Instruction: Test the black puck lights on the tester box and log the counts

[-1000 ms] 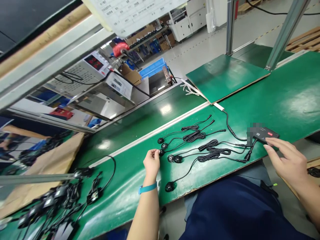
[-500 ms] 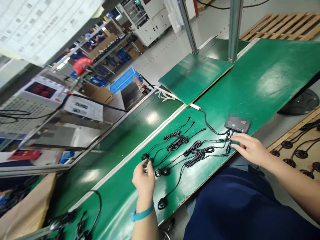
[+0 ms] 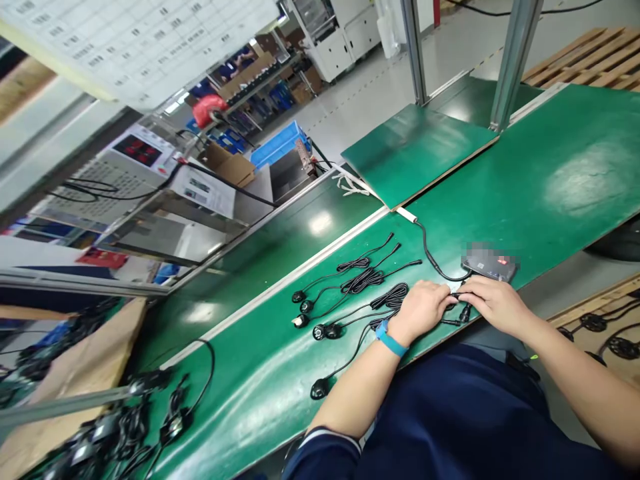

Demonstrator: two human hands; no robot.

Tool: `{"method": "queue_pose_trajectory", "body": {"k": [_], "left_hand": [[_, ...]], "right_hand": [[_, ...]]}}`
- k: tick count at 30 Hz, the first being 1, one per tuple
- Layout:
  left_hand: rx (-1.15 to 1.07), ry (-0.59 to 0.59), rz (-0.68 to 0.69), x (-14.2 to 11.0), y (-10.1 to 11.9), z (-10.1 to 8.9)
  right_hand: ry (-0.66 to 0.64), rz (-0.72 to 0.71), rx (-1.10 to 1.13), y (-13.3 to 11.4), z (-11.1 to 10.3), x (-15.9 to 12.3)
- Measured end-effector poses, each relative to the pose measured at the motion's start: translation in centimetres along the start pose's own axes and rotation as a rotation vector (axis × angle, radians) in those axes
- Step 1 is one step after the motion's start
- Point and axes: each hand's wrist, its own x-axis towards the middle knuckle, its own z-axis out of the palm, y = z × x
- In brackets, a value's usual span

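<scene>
My left hand (image 3: 423, 308) and my right hand (image 3: 493, 301) meet at the near edge of the bench, fingers pinched on a black cable connector (image 3: 455, 295) that they mostly hide. Just beyond my right hand lies a small black box (image 3: 489, 262) with leads coming out of it. Another connector (image 3: 465, 313) hangs below my right fingers. Left of my hands, several black cables (image 3: 363, 281) lie bundled on the green mat, each with a small round black head, such as the one (image 3: 320, 389) near my left forearm.
A raised green board (image 3: 420, 153) stands beyond the box, with a white plug (image 3: 407, 215) at its corner. Metal posts (image 3: 515, 63) rise behind it. More black cables (image 3: 173, 423) pile up at the lower left. A paper sheet (image 3: 145, 47) hangs at the upper left.
My left hand has left the round cable heads and moved right to join my right hand at the connectors. The view has shifted, and a small pale piece now shows on one head.
</scene>
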Motion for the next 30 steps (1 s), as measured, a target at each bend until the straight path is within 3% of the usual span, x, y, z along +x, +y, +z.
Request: {"method": "queue_pose_trajectory", "body": {"k": [9, 12, 15, 17, 20, 23, 26, 30], "left_hand": [[-0.182, 0.081, -0.102, -0.9, -0.9, -0.5], [-0.248, 0.236, -0.158, -0.4, -1.7, -1.7], [-0.066, 0.427, -0.374, 1.3, -4.4, -2.9], [0.08, 0.413, -0.546, 2.7, -6.9, -3.4], [0.07, 0.244, -0.672, 3.9, -9.7, -3.8], [0.025, 0.235, -0.594, 3.0, -9.8, -3.8], [0.104, 0.327, -0.439, 0.6, -7.3, -3.5], [0.22, 0.202, -0.304, -2.1, -4.5, -2.7]], "right_hand": [[0.135, 0.128, 0.145, 0.6, -1.2, 0.6], [0.129, 0.153, 0.129, 0.3, -0.6, 0.7], [0.123, 0.19, 0.123, 0.1, -0.3, 0.6], [0.124, 0.2, 0.112, 0.1, -0.3, 0.5], [0.136, 0.192, 0.098, 0.3, -0.3, 0.3], [0.147, 0.175, 0.084, 0.4, -0.2, 0.3], [0.161, 0.167, 0.071, 0.4, 0.0, 0.4], [0.151, 0.152, 0.07, 0.3, -0.1, 0.4]]}}
